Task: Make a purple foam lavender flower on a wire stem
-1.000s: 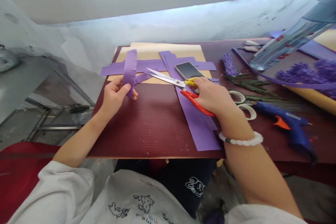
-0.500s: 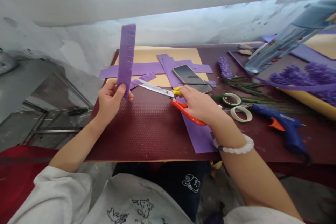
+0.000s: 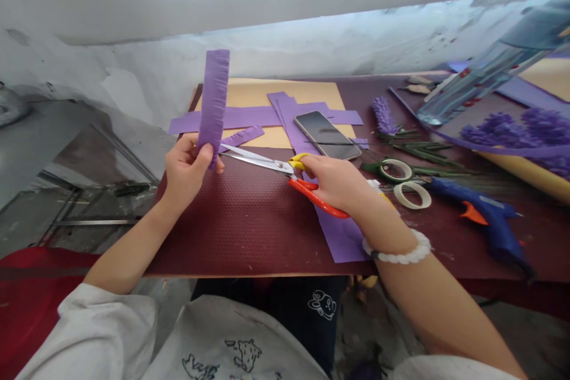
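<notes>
Between the thumb and fingers of my left hand [image 3: 187, 165] a purple paper strip [image 3: 214, 95] is held upright, its right edge cut into a fringe of short slits. My right hand [image 3: 341, 181] grips scissors [image 3: 276, 166] with one yellow and one red handle. Their blades are slightly apart and point left, the tips at the lower right edge of the strip. Beyond the blades lies a short fringed purple piece [image 3: 244, 136]. Longer purple strips [image 3: 258, 116] cross on a cream sheet [image 3: 244, 89] behind my hands.
A phone [image 3: 327, 135] lies on the strips. To the right are tape rolls [image 3: 412, 195], green stems [image 3: 423, 147], a purple flower spike [image 3: 384, 116], a blue glue gun [image 3: 483, 208] and a tilted clear bottle [image 3: 481, 77]. The table's front edge [image 3: 249, 275] runs before me.
The scissors have shifted slightly down and left, and their blades have parted at the strip's edge. The strip in my left hand has dropped a little.
</notes>
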A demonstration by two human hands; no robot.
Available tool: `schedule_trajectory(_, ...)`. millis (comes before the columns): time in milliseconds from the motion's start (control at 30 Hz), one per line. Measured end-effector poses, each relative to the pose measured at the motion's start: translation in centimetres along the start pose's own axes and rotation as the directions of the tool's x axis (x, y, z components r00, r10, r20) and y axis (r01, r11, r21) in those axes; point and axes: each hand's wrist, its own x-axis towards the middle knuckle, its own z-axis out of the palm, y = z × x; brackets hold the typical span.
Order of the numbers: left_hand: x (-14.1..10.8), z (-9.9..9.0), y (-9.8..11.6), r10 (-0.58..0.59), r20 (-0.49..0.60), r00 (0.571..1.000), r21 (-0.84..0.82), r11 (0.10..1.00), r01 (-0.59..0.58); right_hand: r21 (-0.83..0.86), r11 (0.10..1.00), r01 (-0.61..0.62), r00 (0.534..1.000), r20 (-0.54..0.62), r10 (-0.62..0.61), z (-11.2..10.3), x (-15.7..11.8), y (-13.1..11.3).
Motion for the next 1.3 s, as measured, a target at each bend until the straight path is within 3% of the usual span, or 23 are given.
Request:
schedule_trajectory(533, 0.03, -0.29, -0.39, 0.017, 0.04, 0.999, -0.036, 0.999, -0.016, 0.012, 0.999, -0.044, 0.998, 0.055, 0.043, -0.21, 0.09, -0.16)
schedule_trajectory(1300, -0.02, 0.09, 0.06, -0.059, 0.067, 0.996, -0.008, 0.998, 0.06, 0.0, 0.998, -0.062, 0.991, 0.118, 0.061, -0.23, 0.18, -0.26)
